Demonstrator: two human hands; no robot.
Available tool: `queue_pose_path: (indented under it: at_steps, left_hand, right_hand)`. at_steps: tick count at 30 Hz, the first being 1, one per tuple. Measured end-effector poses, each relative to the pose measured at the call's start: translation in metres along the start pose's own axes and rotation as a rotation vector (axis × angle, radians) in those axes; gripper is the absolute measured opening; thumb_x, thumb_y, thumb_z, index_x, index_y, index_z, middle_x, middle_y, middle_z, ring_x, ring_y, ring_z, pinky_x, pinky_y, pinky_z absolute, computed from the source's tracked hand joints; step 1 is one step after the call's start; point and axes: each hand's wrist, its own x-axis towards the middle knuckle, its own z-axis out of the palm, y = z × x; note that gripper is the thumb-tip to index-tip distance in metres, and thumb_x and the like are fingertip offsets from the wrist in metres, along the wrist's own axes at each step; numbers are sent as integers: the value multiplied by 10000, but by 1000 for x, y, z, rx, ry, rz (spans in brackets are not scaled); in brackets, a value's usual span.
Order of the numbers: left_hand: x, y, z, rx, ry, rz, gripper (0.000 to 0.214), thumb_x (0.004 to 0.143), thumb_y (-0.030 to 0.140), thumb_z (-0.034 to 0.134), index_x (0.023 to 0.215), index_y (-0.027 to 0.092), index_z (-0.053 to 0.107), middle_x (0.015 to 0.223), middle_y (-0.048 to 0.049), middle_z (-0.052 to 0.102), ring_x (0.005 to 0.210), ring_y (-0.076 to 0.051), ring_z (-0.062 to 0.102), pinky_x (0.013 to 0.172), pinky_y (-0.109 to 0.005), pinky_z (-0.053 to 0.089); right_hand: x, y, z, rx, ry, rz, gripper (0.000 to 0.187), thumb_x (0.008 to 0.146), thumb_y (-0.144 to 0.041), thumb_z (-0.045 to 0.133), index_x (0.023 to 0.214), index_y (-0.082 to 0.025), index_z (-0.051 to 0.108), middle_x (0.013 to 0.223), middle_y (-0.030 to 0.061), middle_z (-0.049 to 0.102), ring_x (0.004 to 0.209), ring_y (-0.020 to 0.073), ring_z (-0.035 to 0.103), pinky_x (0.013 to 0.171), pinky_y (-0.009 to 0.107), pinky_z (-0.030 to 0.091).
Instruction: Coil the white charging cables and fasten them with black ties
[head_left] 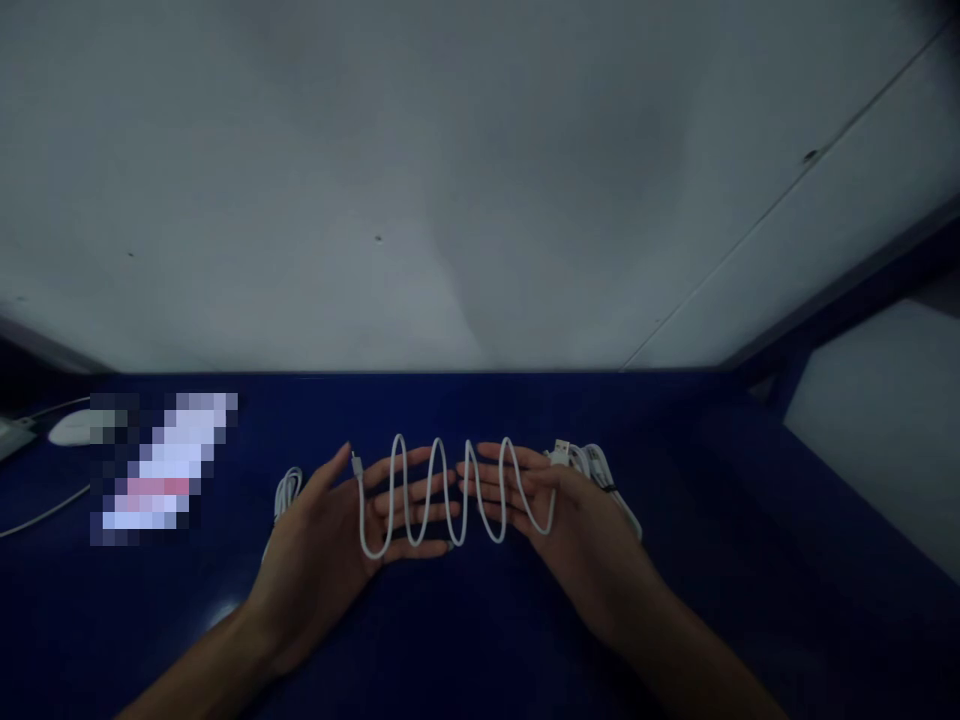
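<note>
A white USB charging cable (466, 495) stretches in several wavy loops across both upturned palms. My left hand (322, 530) has its fingers stretched out flat, with the cable's small-plug end lying over the palm near the thumb. The thumb stands apart from the plug. Its fingertips almost meet those of my right hand (570, 520). On that side the thumb crosses over the cable beside the USB plug (561, 453), pinning it against the fingers.
A bundled white cable (288, 490) lies just beyond my left hand, and another tied bundle (600, 470) beyond my right. The dark blue tabletop (465, 640) meets a pale wall panel (450, 200). At left are a blurred-out bright object (169, 460) and a white cord (45, 515).
</note>
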Motion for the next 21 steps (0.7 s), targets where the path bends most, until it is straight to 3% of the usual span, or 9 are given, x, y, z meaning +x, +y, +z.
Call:
queue_pose_path:
  at_steps: [3,8,21]
  left_hand:
    - [1,-2,-1,74,35,12,634,1116,445,547,1681,170,460,1570,-234,652,1465,-460,593,1125,-623,523]
    - [1,-3,-5,121,15,28,564,1123,475,503,1573,151,605,1530,-235,682,1476,-480,570,1095,-639,541]
    - [0,-3,-1,134,-85,53,584,1131,460,404,1566,136,620,1516,-244,685,1452,-494,567,1074,-639,507]
  right_hand:
    - [0,0,-1,2,-9,2,320,877,-323,656,1097,-194,850,1288,140,820,1336,387,695,1248,564,399]
    - [3,1,-2,-6,-20,12,370,897,-331,639,1171,-175,833,1285,151,818,1326,383,702,1243,560,407]
    - [1,2,-3,-14,-14,7,385,950,-331,587,1209,-162,816,1252,164,823,1305,386,706,1223,558,421]
